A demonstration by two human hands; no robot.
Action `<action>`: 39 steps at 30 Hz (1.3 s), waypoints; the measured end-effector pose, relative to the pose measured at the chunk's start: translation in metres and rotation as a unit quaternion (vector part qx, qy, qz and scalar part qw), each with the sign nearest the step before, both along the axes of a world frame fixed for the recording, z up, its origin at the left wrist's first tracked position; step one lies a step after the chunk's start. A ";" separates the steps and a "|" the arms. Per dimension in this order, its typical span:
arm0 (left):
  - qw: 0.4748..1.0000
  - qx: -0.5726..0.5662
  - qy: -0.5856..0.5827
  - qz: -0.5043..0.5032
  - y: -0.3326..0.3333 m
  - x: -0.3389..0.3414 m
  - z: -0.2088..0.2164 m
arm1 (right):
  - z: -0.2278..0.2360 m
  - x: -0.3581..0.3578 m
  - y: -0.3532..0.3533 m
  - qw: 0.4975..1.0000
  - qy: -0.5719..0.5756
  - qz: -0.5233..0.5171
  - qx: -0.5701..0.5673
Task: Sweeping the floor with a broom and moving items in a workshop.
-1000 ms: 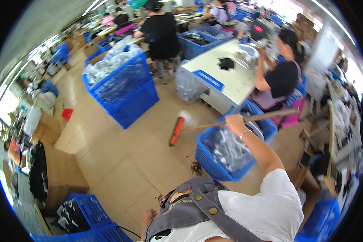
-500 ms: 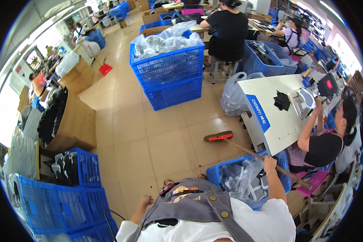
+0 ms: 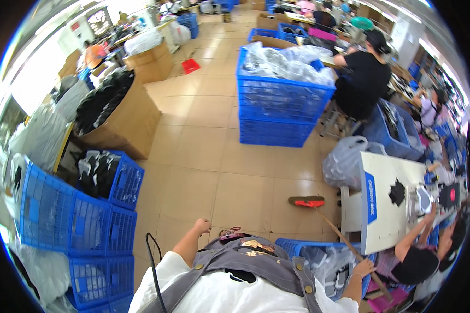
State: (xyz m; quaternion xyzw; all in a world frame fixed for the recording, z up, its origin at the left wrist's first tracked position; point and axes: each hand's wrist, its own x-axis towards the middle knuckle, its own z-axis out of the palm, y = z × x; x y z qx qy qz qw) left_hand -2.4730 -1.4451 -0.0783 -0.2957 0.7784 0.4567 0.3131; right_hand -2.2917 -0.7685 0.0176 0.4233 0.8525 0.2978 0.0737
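Observation:
My right hand (image 3: 364,267) is closed around the wooden handle of a broom (image 3: 333,225). The broom slants away from me, its brown bristle head with a red base resting on the tiled floor in front of the white table. Under my right hand stands a blue plastic crate (image 3: 292,245) holding clear plastic bags and grey-and-white pieces. Out to the left of my body, my left hand (image 3: 202,226) hangs over the floor with its fingers curled in and nothing visible in them.
Stacked blue crates (image 3: 47,214) and a large cardboard box (image 3: 125,122) of black items line the left. Ahead stand two stacked crates (image 3: 277,133) topped with plastic bags. A red dustpan (image 3: 190,65) lies farther off. Right, a co-worker (image 3: 415,263) sits at a white table (image 3: 384,224).
My view has turned left, so the surroundings sit farther right in the picture. My left hand has swung forward and up. The right hand still grips the broom, whose head stays on the floor.

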 end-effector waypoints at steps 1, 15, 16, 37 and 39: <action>0.999 -0.003 -0.027 -0.018 -0.009 0.001 0.002 | 0.005 -0.008 -0.012 1.000 -0.006 -0.009 -0.001; 0.919 0.058 -0.086 0.380 -0.138 0.148 -0.057 | -0.184 -0.235 -0.328 0.641 -0.198 0.356 -0.650; 0.913 0.053 -0.095 0.394 -0.139 0.164 -0.060 | -0.176 -0.260 -0.362 0.656 -0.277 0.351 -0.608; 0.764 -0.168 0.021 0.623 -0.062 0.198 0.000 | -0.241 -0.520 -0.871 0.263 -0.613 0.745 0.024; 0.749 -0.161 0.045 0.641 -0.053 0.195 0.006 | -0.205 -0.457 -0.958 0.157 -0.549 0.799 0.189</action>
